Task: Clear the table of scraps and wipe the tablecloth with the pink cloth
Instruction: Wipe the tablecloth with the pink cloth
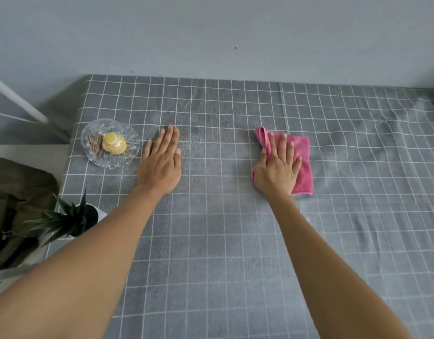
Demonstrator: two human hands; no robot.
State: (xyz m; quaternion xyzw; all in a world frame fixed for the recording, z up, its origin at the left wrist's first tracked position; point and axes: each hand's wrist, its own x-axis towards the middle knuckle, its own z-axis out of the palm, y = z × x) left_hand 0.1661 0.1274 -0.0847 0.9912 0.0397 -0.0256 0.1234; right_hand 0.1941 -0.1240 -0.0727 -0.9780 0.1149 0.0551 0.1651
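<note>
A folded pink cloth [302,165] lies on the grey checked tablecloth [216,241], right of centre. My right hand [278,165] presses flat on top of it, fingers spread, with one fold of the cloth bunched up by the thumb side. My left hand [162,160] rests palm down on the bare tablecloth, fingers together, holding nothing. Just left of it stands a clear glass dish [88,135] with a yellow cupcake [114,143] and a brown paper wrapper [95,144] in it.
A small potted plant [71,217] in a white pot stands at the table's left edge. An olive bag [18,204] lies beyond that edge. The grey wall runs along the far side. The tablecloth is wrinkled at the right.
</note>
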